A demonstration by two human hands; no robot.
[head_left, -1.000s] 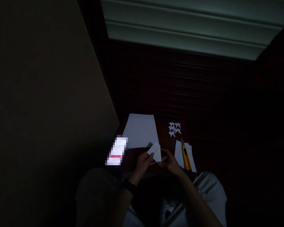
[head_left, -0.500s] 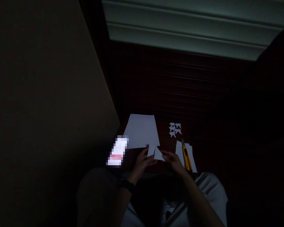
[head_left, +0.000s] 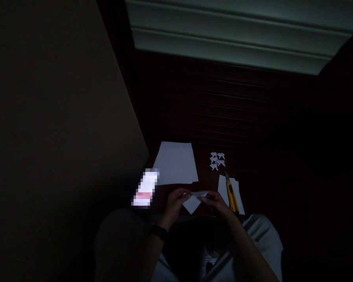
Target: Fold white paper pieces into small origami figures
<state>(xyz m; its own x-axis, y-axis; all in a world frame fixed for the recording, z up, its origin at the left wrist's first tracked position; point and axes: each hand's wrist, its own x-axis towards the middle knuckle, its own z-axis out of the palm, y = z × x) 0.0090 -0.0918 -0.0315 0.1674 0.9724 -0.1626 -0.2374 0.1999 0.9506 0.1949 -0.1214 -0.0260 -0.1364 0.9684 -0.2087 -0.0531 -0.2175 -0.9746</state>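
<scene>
A small folded white paper is held between my two hands near the front edge of the dark table. Its lower part comes to a point toward me, and a folded strip runs along its top. My left hand pinches its left corner, with a dark band on that wrist. On the other side, my right hand grips the right corner between thumb and fingers. Some fingertips are hidden behind the paper, and the light is dim.
White sheets lie at the table's back left, beside a bright blurred-out screen. Several small folded paper pieces sit at the back right. A yellow utility knife, blade out, rests on smaller papers. A wall rises at left.
The folded paper has been turned in my hands, so its point now faces me, where before a square flap and a triangle showed. Both hands still hold it.
</scene>
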